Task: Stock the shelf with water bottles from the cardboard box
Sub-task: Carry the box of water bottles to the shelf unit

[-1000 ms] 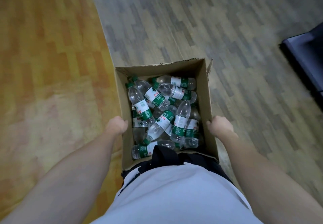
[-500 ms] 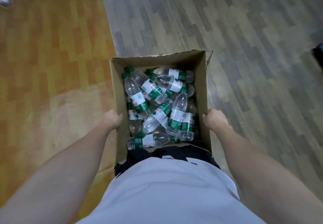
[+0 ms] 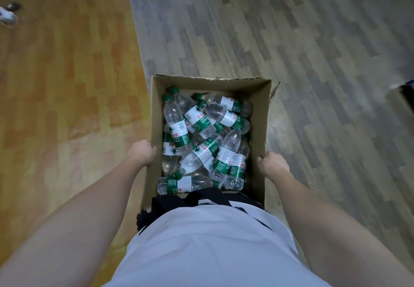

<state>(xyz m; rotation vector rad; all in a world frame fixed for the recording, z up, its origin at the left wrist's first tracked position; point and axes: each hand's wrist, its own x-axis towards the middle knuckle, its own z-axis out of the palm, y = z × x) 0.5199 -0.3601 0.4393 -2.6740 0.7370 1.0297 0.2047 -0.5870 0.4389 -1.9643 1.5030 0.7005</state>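
carrying the cardboard box of water bottles, left hand and right hand each curled gripping a side wall, risking thin card buckling and spilling.

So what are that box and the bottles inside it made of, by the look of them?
The box looks like plain brown cardboard, matte, with a ragged torn top edge. The bottles seem to be thin clear plastic: you can see through them, they glint, and they carry glossy green-and-white labels and green caps.
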